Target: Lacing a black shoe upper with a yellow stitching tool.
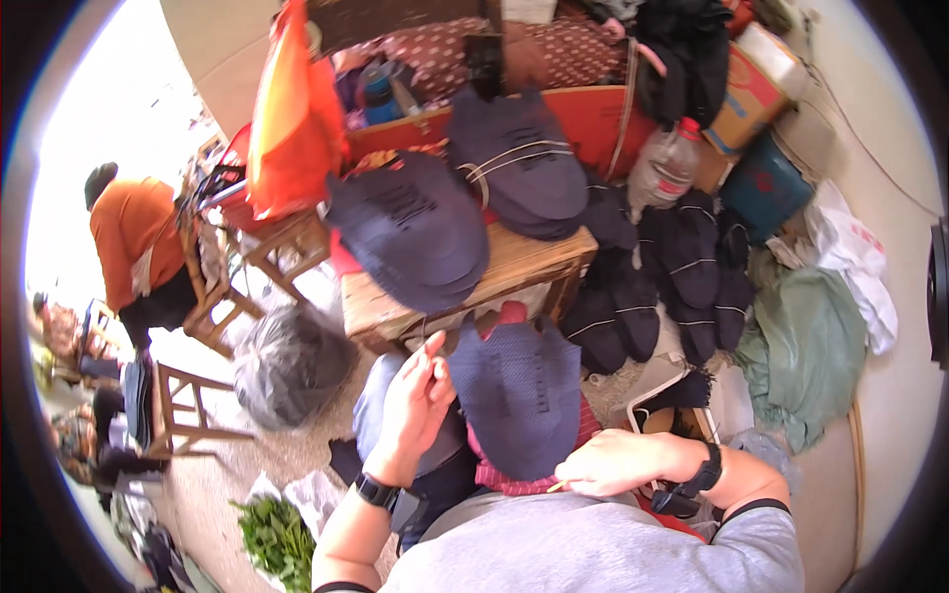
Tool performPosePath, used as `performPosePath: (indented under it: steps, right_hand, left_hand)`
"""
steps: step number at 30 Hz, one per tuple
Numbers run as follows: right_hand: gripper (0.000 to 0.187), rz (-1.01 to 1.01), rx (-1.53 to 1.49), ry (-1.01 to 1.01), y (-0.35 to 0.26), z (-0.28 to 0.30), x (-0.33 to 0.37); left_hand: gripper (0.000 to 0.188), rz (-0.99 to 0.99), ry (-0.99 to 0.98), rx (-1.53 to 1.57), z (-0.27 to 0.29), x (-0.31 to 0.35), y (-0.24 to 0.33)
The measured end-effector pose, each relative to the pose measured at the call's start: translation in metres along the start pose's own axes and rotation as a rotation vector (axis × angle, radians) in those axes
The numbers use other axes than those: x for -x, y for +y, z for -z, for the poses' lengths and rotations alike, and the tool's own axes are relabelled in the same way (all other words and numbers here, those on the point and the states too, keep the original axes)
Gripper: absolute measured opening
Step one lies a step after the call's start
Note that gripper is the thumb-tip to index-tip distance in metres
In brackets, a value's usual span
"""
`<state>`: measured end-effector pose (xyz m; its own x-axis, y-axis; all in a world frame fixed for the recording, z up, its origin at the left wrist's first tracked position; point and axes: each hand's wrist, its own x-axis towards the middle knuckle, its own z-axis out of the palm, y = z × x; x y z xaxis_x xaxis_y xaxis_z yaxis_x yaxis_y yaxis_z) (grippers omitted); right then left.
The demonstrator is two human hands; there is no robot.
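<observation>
On my lap lies a dark blue fabric piece [519,395], rounded at its near end and notched at its far end, with a column of dark marks. My left hand [420,400] is raised beside its left edge, fingers drawn together; a thin dark line shows near the fingertips, too fine to name. My right hand [615,463] is closed at the near right edge of the piece. A thin yellow tip sticks out from its fingers; the rest of that thing is hidden. Beyond, similar dark pieces lie in a stack [410,232] and a tied bundle [519,163] on a wooden bench [514,272].
More tied dark bundles [692,262] lie right of the bench, near a plastic bottle [664,163] and a green sack [806,346]. An orange bag [292,128] hangs at the left. Below it are a grey plastic bag [287,366], a stool [193,410], and green leaves [275,542]. A person [138,242] bends over farther left.
</observation>
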<state>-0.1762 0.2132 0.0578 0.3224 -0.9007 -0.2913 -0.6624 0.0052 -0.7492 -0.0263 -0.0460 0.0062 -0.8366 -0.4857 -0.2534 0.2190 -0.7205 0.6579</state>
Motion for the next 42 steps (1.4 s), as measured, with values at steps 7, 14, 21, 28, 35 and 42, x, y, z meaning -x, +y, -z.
performPosePath:
  steps: [7, 14, 21, 28, 35, 42]
  right_hand:
    - [0.024, -0.139, -0.484, 0.493, -0.001, 0.042, -0.046]
    - [0.021, -0.12, -0.591, 0.931, 0.016, 0.037, -0.088]
    - [0.018, -0.048, -0.604, 0.928, 0.01, 0.028, -0.1]
    - [0.016, -0.006, -0.301, 1.106, 0.009, 0.02, -0.102]
    - [0.015, -0.056, -0.218, 0.954, 0.009, 0.023, -0.096]
    - [0.017, -0.057, -0.341, 0.893, 0.009, 0.017, -0.101]
  left_hand:
    - [0.03, -0.047, -0.063, -0.52, -0.017, 0.016, -0.007]
    - [0.027, -0.019, -0.085, -0.663, -0.027, 0.02, -0.017]
    - [0.022, 0.062, -0.083, -0.605, -0.036, 0.022, -0.021]
    - [0.016, -0.054, -0.036, -0.461, -0.03, 0.017, -0.025]
    - [0.016, -0.139, 0.043, -0.496, -0.014, 0.016, -0.03]
    - [0.014, -0.178, 0.035, -0.345, -0.023, 0.015, -0.03]
